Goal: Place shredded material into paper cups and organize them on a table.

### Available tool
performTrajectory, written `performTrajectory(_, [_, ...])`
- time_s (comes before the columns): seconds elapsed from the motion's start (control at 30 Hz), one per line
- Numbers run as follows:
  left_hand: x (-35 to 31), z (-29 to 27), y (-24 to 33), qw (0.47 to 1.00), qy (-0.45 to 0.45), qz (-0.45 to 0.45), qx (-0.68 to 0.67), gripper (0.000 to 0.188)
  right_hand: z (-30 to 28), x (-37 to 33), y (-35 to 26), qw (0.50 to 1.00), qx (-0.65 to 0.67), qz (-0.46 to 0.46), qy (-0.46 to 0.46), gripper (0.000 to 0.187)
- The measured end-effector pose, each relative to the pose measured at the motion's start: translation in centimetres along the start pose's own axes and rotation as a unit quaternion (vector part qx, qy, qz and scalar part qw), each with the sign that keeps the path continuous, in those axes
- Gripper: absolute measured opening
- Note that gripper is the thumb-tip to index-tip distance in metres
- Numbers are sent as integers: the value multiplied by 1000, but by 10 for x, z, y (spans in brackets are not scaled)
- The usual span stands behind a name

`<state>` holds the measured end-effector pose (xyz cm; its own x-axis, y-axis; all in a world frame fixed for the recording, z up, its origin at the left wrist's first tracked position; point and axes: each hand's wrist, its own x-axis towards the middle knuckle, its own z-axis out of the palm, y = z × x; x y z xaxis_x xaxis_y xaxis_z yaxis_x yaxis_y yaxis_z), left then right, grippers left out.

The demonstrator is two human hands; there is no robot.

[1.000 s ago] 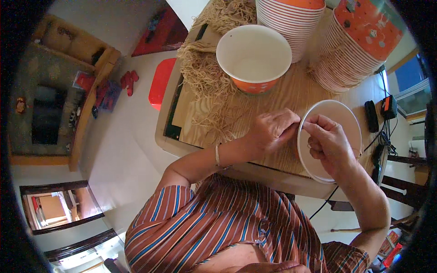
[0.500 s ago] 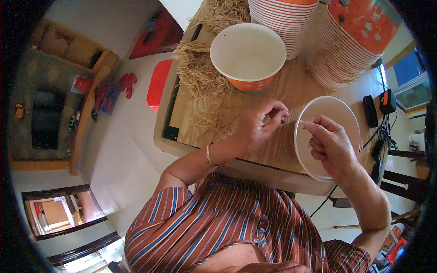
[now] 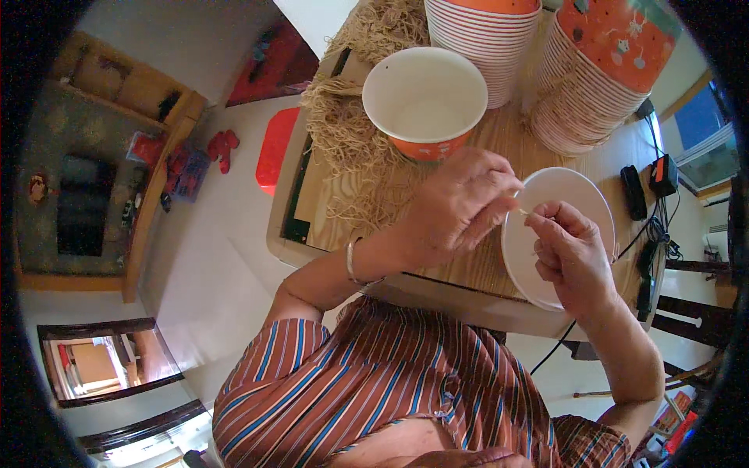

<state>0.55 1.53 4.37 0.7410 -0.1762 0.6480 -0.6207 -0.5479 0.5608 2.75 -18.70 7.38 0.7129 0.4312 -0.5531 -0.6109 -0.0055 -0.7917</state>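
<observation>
My right hand (image 3: 576, 253) is closed in a pinch above a white-rimmed round tub (image 3: 515, 273), and a short, thin pale strand (image 3: 524, 211) sticks out from its fingertips. Close beside it, my left hand (image 3: 464, 204) has its fingers pressed together, pointing at the strand; what they hold, if anything, is too small to make out. The two hands' fingertips almost meet over the tub's left rim. Just beyond my left hand stands an orange paper bowl (image 3: 425, 101) with a white inside. Tan stringy strands (image 3: 339, 129) lie heaped to its left.
Two tall stacks of orange paper bowls, a left stack (image 3: 484, 47) and a right stack (image 3: 597, 78), stand at the back of the wooden table (image 3: 499, 140). Black cables and an adapter (image 3: 664, 175) lie at the right edge. A red stool (image 3: 277, 148) stands left of the table.
My left hand has risen and moved right, closer to my right fingertips. My right hand stays nearly in place with the strand in its pinch.
</observation>
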Motion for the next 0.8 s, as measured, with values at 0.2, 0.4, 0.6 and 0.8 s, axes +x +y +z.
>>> performTrajectory(0.2, [9, -3, 3, 994, -80, 71, 10, 16, 11, -11, -4, 991, -91, -93, -17, 11])
performTrajectory(0.4, [6, 2, 2, 993, -82, 25, -79, 13, 14, -14, -6, 979, -156, -130, -15, 9])
performTrajectory(0.6, [4, 2, 1, 986, -106, -8, -127, 10, 16, -9, -1, 968, -176, -177, 22, 6])
performTrajectory(0.8, [6, -3, 5, 979, -135, -65, -141, 10, 10, -3, 1, 941, -239, -237, 45, 7])
